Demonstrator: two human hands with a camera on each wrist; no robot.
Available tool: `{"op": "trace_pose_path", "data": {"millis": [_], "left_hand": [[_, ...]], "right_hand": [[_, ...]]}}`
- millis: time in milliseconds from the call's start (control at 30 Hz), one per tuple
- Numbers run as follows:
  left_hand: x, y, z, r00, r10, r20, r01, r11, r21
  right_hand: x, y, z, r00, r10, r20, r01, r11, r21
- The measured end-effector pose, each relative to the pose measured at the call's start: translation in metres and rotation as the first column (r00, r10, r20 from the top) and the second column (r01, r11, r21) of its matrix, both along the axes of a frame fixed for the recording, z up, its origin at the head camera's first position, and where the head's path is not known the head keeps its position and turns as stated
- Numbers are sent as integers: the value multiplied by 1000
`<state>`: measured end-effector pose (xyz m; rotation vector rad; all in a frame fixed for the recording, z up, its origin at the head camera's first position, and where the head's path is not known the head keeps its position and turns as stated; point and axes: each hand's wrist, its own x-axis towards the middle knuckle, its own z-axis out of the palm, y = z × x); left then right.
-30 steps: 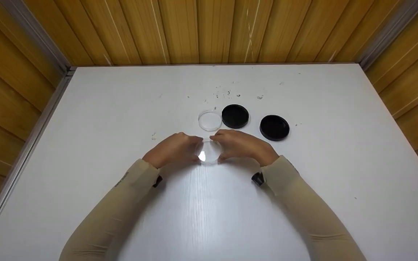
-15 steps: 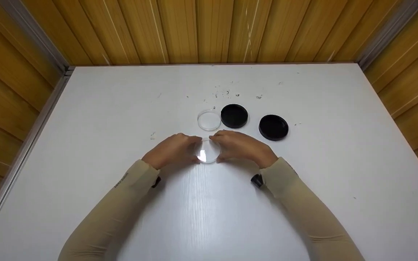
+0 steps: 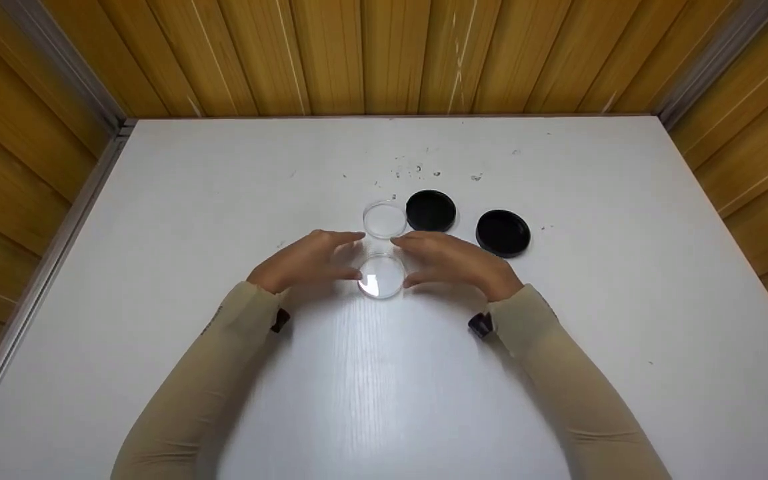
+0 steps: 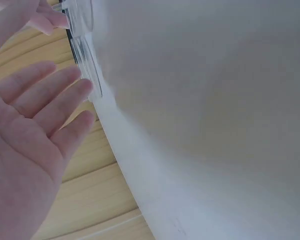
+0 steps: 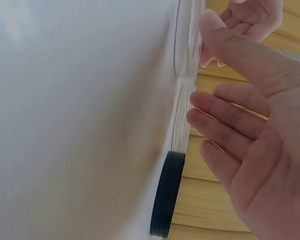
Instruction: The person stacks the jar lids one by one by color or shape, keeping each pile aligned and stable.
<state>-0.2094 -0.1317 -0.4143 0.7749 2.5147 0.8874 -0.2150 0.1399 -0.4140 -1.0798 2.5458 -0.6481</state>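
Note:
A clear round dish like a petri dish (image 3: 382,279) lies flat on the white table between my hands. My left hand (image 3: 307,261) is at its left with fingers extended, thumb tip right by the rim; whether it touches is unclear. On the opposite side my right hand (image 3: 457,261) has its fingers spread and its thumb near the rim. Neither hand grips anything. Just beyond sits a second clear round dish (image 3: 385,220), also seen in the right wrist view past my right fingertips (image 5: 196,100).
A shallow black round dish or lid (image 3: 431,211) stands beside the far clear dish. Another black one (image 3: 503,233) is farther right. Small dark marks (image 3: 417,170) dot the white table (image 3: 237,180). Wood-look walls (image 3: 391,60) border its back and sides.
Both hands have let go of the near clear dish. Their fingers have straightened and moved slightly forward and apart from it, while the dish stays on the table.

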Motion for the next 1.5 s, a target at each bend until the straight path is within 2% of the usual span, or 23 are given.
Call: {"op": "trace_pose_path", "data": {"millis": [200,433,667,900,1100,1300,1500], "left_hand": [[-14,-1,-1,995,91,-49,-89,995,40],[-27,4,0,985,145,-90,-148,989,-18],[-40,14,0,983,154,-102,-158,987,-34],[-50,23,-2,982,167,-88,-176,977,-118],[-59,30,-3,983,173,-62,-182,966,-184],[-62,33,-5,986,169,-6,-167,971,-169],[-60,35,-6,988,150,-19,-151,975,-160]], "right_hand": [[-12,4,6,995,-104,10,104,995,-7],[-28,3,6,985,-170,9,170,985,-42],[-44,-3,6,977,-210,36,211,977,-17],[-54,-8,6,966,-241,96,241,970,12],[-62,-12,2,960,-261,107,255,965,61],[-65,-15,-2,953,-280,119,270,959,87],[-63,-17,-3,952,-286,105,276,956,101]]}}
